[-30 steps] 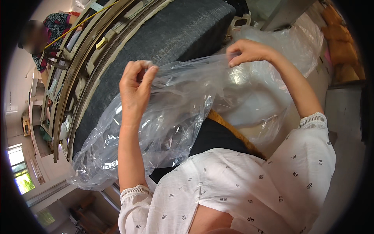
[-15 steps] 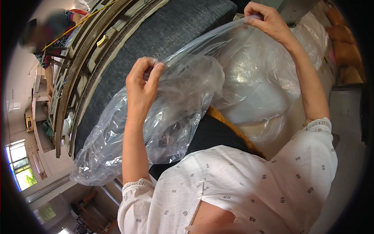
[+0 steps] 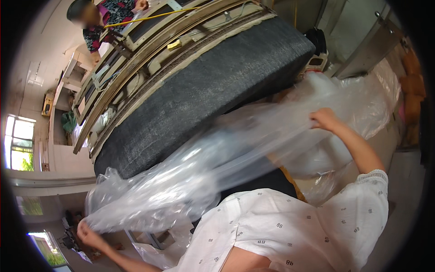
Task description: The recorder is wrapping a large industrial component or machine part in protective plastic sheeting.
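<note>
A large sheet of clear plastic film [image 3: 181, 172] stretches across in front of my body, blurred by motion along its middle. Its left end is pinched in my left hand [image 3: 89, 235], low at the far left. My right hand [image 3: 325, 119] is closed on the film's edge at the right, with that arm reaching forward. Loose folds of the film hang down near my left forearm. Whether it is a bag or a flat sheet, I cannot tell.
Beyond the film runs a long padded surface covered in dark grey cloth [image 3: 204, 81], edged by a metal frame [image 3: 131, 97]. Across it, a person [image 3: 115, 13] works at the far left. More crumpled plastic [image 3: 371, 99] lies at the right, near brown bundles [image 3: 411, 77].
My left hand has swung down and out to the left, drawing the film wide. My right hand has come lower and nearer. The view has shifted, showing more of the dark padded surface.
</note>
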`<state>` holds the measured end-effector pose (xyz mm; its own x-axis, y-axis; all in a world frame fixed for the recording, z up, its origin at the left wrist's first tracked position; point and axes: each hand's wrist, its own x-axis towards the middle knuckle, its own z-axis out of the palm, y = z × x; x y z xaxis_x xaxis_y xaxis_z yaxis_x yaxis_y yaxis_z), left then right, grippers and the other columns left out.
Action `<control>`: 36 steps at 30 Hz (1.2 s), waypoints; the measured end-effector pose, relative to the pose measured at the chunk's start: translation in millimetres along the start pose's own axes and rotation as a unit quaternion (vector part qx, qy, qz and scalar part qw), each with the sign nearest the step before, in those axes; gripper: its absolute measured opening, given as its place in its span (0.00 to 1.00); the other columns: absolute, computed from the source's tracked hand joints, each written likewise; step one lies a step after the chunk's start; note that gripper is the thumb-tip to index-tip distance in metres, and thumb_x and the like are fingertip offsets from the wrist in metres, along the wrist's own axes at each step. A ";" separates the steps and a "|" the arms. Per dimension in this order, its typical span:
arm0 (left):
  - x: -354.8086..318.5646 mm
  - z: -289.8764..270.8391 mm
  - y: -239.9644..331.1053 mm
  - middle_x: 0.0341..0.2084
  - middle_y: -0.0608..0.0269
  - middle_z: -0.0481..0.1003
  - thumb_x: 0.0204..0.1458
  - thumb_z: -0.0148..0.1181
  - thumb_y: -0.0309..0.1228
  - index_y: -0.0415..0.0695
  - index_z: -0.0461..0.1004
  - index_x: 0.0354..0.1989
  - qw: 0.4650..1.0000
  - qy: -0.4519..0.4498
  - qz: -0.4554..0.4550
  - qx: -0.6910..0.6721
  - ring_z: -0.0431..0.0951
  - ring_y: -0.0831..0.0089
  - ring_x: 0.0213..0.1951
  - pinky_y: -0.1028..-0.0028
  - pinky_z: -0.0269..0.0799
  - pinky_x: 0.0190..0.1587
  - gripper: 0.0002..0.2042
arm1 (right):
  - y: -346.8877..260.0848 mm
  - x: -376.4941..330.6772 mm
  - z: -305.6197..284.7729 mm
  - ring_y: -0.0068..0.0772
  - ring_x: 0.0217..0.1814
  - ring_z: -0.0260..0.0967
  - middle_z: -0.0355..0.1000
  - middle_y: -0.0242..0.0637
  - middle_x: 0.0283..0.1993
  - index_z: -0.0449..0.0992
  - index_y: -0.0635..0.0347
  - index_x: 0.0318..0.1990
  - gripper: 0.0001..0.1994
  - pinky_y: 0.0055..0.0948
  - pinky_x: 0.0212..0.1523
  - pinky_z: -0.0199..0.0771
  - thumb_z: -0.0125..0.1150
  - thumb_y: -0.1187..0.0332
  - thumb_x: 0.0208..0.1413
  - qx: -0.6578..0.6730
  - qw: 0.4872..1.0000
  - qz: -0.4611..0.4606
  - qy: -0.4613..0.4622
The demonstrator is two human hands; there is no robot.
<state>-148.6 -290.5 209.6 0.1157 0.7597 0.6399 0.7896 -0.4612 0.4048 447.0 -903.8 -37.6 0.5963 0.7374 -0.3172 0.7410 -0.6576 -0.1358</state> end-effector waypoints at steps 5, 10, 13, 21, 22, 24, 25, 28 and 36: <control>56.8 -23.0 -70.8 0.35 0.56 0.74 0.53 0.54 0.35 0.38 0.74 0.38 0.980 0.028 0.130 0.145 0.73 0.67 0.36 0.72 0.67 0.42 0.13 | 158.4 -29.6 -30.2 0.40 0.40 0.71 0.73 0.41 0.33 0.79 0.57 0.30 0.16 0.37 0.41 0.70 0.71 0.61 0.30 -0.319 0.898 0.291 -0.081; 77.6 159.2 -108.6 0.31 0.56 0.74 0.51 0.55 0.36 0.38 0.73 0.34 0.983 -0.135 0.108 0.054 0.73 0.66 0.33 0.72 0.67 0.39 0.12 | 191.1 24.7 -221.4 0.41 0.37 0.73 0.74 0.47 0.31 0.77 0.60 0.30 0.13 0.36 0.35 0.73 0.51 0.60 0.53 -0.102 0.804 0.331 0.482; 67.3 235.3 -127.1 0.26 0.58 0.75 0.51 0.55 0.37 0.38 0.74 0.32 0.985 -0.166 0.043 0.033 0.73 0.67 0.30 0.72 0.67 0.36 0.13 | 111.0 75.2 -310.9 0.34 0.48 0.68 0.70 0.40 0.45 0.66 0.63 0.49 0.17 0.31 0.48 0.67 0.47 0.61 0.58 0.462 0.622 -0.015 0.632; 47.5 221.6 -164.7 0.22 0.69 0.70 0.51 0.55 0.32 0.38 0.71 0.27 0.950 -0.288 0.079 -0.094 0.66 0.79 0.26 0.77 0.64 0.32 0.09 | -3.6 140.7 -204.1 0.40 0.62 0.54 0.60 0.39 0.58 0.65 0.54 0.55 0.23 0.36 0.57 0.57 0.46 0.52 0.56 -0.067 0.964 0.050 0.251; 50.1 214.9 -171.0 0.22 0.69 0.70 0.51 0.55 0.32 0.38 0.70 0.26 0.953 -0.287 0.011 -0.098 0.66 0.80 0.27 0.78 0.64 0.33 0.09 | 3.0 146.4 -201.1 0.40 0.63 0.53 0.58 0.38 0.60 0.63 0.53 0.56 0.23 0.38 0.59 0.55 0.45 0.53 0.56 0.025 0.970 0.109 0.215; 56.8 205.8 -179.0 0.24 0.68 0.71 0.49 0.57 0.32 0.38 0.72 0.27 0.948 -0.302 -0.077 -0.063 0.67 0.80 0.29 0.78 0.65 0.36 0.08 | 11.1 160.3 -196.4 0.43 0.61 0.55 0.55 0.40 0.62 0.64 0.48 0.56 0.24 0.44 0.56 0.57 0.42 0.48 0.56 0.047 0.971 0.191 0.137; 58.7 204.3 -178.2 0.24 0.68 0.71 0.49 0.57 0.32 0.38 0.72 0.27 0.939 -0.325 -0.063 -0.092 0.67 0.80 0.29 0.78 0.65 0.36 0.08 | 14.3 166.5 -193.4 0.43 0.61 0.55 0.55 0.40 0.62 0.64 0.48 0.56 0.24 0.44 0.56 0.57 0.42 0.48 0.56 0.045 0.977 0.190 0.080; 60.6 211.4 -153.0 0.32 0.63 0.74 0.50 0.56 0.35 0.38 0.75 0.38 0.908 -0.355 -0.167 -0.143 0.71 0.77 0.36 0.76 0.66 0.42 0.13 | 20.5 198.6 -168.8 0.50 0.60 0.55 0.54 0.45 0.62 0.63 0.51 0.57 0.25 0.38 0.58 0.56 0.45 0.49 0.55 -0.005 0.944 0.121 0.307; 26.1 255.8 -44.3 0.29 0.64 0.77 0.43 0.61 0.45 0.45 0.78 0.34 0.991 -0.082 -0.103 -0.038 0.74 0.76 0.34 0.76 0.67 0.40 0.17 | 126.6 265.8 -174.6 0.38 0.63 0.54 0.60 0.41 0.60 0.63 0.56 0.58 0.25 0.29 0.60 0.52 0.34 0.52 0.60 0.202 0.942 0.200 0.180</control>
<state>-26.5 -133.0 41.3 0.0595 0.9027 0.4261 0.7592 -0.3180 0.5678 753.2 -764.2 24.7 0.9230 0.3740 -0.0902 0.2995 -0.8457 -0.4416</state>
